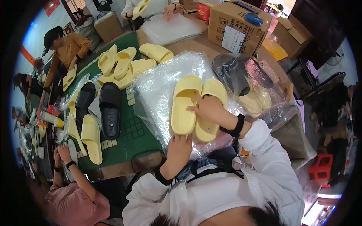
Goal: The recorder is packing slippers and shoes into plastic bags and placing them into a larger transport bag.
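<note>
A pair of yellow slippers, the left one [183, 116] and the right one [207, 130], lies side by side on a stack of clear plastic bags [154, 84], toes away from me. My right hand [211, 109] reaches across the right slipper, its thumb and a finger closed at the inner edge of the left one. Its other fingers are hidden. At the left slipper's heel, my left hand [179, 152] has its fingers bent against the edge, fingertips out of sight.
Black slippers [110, 111] and more yellow slippers [124, 64] lie on the green mat [132, 145] to the left. Bagged slippers [245, 79] are at the right, below a cardboard box [237, 28]. A co-worker's hands [64, 152] work at the near left; others stand across the table.
</note>
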Demonstrator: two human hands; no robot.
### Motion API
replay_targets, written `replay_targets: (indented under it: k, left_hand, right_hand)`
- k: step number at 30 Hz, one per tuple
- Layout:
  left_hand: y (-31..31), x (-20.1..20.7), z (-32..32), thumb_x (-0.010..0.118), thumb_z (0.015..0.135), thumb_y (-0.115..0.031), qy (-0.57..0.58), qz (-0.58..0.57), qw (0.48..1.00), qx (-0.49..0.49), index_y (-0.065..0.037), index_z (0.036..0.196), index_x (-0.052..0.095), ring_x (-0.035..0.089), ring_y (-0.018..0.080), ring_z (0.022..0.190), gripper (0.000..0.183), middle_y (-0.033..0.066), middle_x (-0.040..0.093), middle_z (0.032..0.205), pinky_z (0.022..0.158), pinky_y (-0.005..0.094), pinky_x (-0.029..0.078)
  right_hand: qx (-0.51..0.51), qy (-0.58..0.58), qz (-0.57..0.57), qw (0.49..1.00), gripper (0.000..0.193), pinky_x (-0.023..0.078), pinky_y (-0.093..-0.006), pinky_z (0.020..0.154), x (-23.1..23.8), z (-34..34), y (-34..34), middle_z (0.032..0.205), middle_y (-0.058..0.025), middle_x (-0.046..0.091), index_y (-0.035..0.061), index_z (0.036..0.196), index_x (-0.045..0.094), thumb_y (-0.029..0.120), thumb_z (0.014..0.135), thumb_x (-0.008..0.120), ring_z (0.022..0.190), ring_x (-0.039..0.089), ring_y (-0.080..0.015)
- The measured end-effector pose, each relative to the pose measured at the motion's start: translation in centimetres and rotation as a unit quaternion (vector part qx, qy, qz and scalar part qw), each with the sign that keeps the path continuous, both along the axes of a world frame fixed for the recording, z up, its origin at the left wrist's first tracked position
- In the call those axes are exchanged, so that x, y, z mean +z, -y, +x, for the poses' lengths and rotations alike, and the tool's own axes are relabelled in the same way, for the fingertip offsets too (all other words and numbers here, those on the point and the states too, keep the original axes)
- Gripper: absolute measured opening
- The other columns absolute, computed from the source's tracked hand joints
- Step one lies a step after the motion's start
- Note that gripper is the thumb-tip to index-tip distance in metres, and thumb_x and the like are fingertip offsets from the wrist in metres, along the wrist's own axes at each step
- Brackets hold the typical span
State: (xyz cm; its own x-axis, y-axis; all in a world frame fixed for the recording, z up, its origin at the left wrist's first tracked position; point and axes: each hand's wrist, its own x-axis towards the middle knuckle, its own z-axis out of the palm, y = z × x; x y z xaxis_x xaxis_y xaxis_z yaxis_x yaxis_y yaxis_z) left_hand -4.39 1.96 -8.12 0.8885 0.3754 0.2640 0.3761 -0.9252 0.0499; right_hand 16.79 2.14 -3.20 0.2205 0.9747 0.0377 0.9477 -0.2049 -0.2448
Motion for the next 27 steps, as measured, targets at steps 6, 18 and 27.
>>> replay_targets:
  k: [6,18,27]
  left_hand:
    - [-1.1,1.3,-0.2,0.059,0.069,-0.009,-0.152,-0.05,0.987,0.003,-0.002,0.106,0.059,0.056,0.0273,0.085,0.038,0.0118,0.056,0.093,0.063,0.0343,0.053]
    - [-4.8,3.7,0.4,0.057,0.087,-0.017,0.236,-0.229,0.934,0.135,-0.006,0.098,0.065,0.062,0.0312,0.07,0.017,0.0132,0.065,0.079,0.06,0.0377,0.049]
    - [-4.6,5.8,0.7,0.059,0.081,-0.005,0.312,-0.099,0.945,0.002,-0.006,0.098,0.067,0.066,0.0283,0.08,0.019,0.0153,0.067,0.094,0.067,0.0338,0.054]
  right_hand:
    - [-0.004,-0.162,0.031,0.986,0.054,0.048,-0.0393,0.066,2.9,1.0,1.3,0.077,-0.0164,0.063,-0.0025,0.115,0.053,0.043,0.086,0.058,0.074,0.062,-0.0311]
    - [0.324,-0.537,-0.129,0.768,0.037,0.04,-0.0367,0.095,4.0,4.4,13.3,0.121,-0.0152,0.057,-0.0001,0.124,0.05,0.011,0.089,0.055,0.113,0.053,-0.0238]
    - [0.211,-0.328,-0.01,0.921,0.025,0.043,-0.0454,0.083,3.8,2.9,11.5,0.099,-0.0191,0.06,0.0016,0.109,0.057,0.011,0.085,0.053,0.094,0.055,-0.037]
